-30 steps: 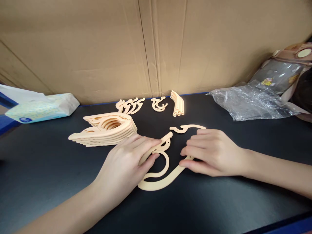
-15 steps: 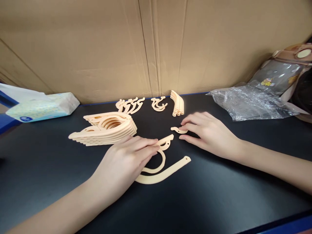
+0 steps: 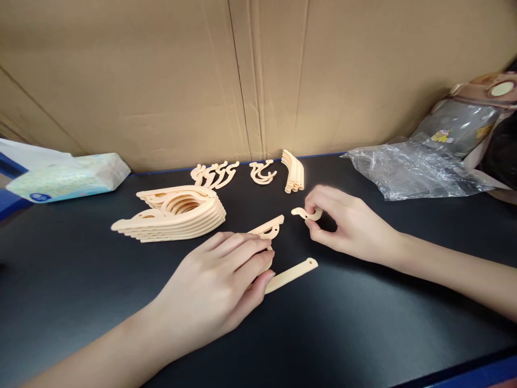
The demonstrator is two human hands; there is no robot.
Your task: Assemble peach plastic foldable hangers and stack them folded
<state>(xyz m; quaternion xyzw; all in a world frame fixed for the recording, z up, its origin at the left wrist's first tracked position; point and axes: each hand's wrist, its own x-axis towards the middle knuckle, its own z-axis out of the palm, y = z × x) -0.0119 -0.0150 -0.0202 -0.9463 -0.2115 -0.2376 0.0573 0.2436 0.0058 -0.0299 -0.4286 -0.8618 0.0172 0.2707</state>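
Observation:
My left hand (image 3: 226,277) curls its fingers over a cream plastic hanger frame (image 3: 269,222), and its thumb touches a long cream arm piece (image 3: 291,274) beside the frame. Much of both parts is hidden beneath that hand. My right hand (image 3: 345,218) pinches a small S-curved cream hook (image 3: 299,213) between thumb and index finger, just above or on the table. A stack of similar hanger frames (image 3: 173,221) lies left of centre, beyond my left hand.
Along the back lie several loose hooks (image 3: 218,173), more hooks (image 3: 262,173) and a bundle of arm pieces (image 3: 294,172). A tissue pack (image 3: 72,178) is at left. Clear plastic wrap (image 3: 412,167) and a bottle (image 3: 460,121) stand at right, before a cardboard wall (image 3: 161,81).
My right hand has closed on the hook and lifted or shifted it slightly right. My left hand has slid right and now covers more of the frame and the arm piece.

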